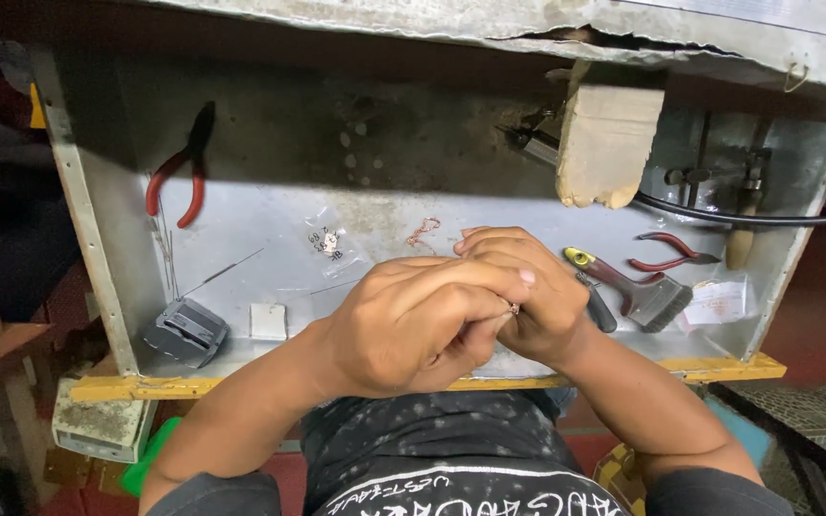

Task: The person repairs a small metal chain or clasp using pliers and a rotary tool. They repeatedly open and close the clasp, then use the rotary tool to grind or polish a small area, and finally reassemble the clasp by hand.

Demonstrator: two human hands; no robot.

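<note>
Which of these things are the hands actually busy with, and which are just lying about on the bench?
In use:
left hand
right hand
small ring-like piece pinched between them

Lying about:
red-handled pliers
brush
small red pliers
grey block
small plastic bag
wooden peg

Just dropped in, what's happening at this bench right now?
A person has both hands together over a metal bench tray. The left hand and right hand pinch a tiny metal piece between the fingertips; what it is, is too small to tell. Red-handled pliers lie far left, a brush and smaller pliers to the right, all untouched.
</note>
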